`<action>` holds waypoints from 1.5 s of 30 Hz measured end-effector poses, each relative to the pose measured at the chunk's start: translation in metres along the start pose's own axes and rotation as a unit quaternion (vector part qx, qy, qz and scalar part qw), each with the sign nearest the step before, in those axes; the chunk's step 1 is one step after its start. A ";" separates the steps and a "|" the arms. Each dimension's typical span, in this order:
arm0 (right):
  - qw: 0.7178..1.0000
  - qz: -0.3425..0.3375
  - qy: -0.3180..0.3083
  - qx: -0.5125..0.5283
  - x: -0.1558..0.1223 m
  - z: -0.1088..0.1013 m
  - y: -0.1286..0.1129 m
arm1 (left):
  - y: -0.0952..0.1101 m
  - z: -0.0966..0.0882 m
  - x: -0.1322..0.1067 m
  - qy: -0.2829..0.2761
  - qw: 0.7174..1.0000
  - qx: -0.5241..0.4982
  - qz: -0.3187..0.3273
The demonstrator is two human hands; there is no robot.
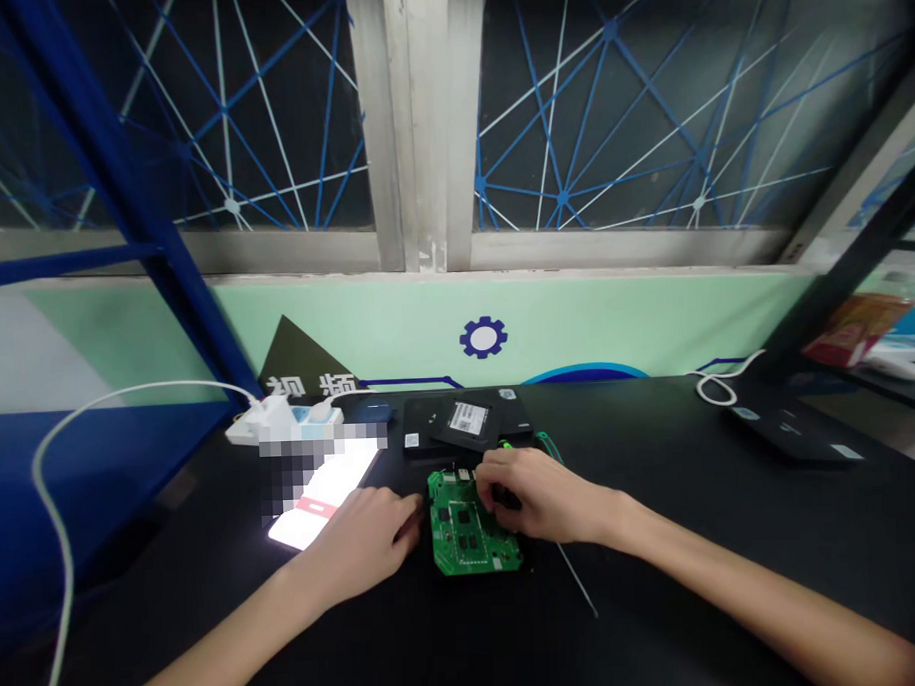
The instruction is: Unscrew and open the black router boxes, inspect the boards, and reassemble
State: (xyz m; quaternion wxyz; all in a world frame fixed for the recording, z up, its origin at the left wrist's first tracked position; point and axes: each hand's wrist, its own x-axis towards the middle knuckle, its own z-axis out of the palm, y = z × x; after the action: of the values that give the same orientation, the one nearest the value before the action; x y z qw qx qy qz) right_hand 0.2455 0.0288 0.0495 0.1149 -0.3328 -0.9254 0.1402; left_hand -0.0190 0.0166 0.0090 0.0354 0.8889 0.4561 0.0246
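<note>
Working over green PCB (pixel 454 543), flat on black tbl (pixel 656 446). Our R hand (pixel 538 490) curls over its upper-right part; can't tell what's pinched. L hand (pixel 374 531) bent-fingered by left edge, contact unclear. Best we steady edges, pressing lightly, off chips (pixel 465 517).

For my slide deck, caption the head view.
Right hand over a green circuit board, left hand beside it, on a black table.

Single head-worn camera, facing forward and down.
It looks from above that person's forearms (pixel 706 569) across the worktop (pixel 664 461); left hand (pixel 374 531) and right hand (pixel 538 492) are near, the wall (pixel 397 330) and window frame (pixel 420 134) farther back.
</note>
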 end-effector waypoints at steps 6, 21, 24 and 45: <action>0.991 -0.016 0.078 0.109 -0.009 0.008 0.010 | 0.000 -0.003 -0.001 -0.008 1.000 -0.005 -0.004; 0.876 0.069 0.283 0.385 -0.018 0.016 0.025 | 0.007 -0.009 -0.003 0.004 0.996 -0.091 0.002; 0.847 0.082 0.298 0.433 -0.017 0.014 0.025 | 0.008 -0.010 -0.004 -0.003 0.996 -0.091 -0.001; 0.769 0.097 0.322 0.544 -0.022 0.025 0.032 | 0.008 -0.010 -0.003 0.003 0.996 -0.090 0.006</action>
State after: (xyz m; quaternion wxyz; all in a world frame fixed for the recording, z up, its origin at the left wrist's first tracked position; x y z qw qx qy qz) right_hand 0.2731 0.0340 0.0125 0.5539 -0.3279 -0.5659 0.5152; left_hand -0.0155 0.0101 0.0200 0.1137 0.8848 0.4467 0.0684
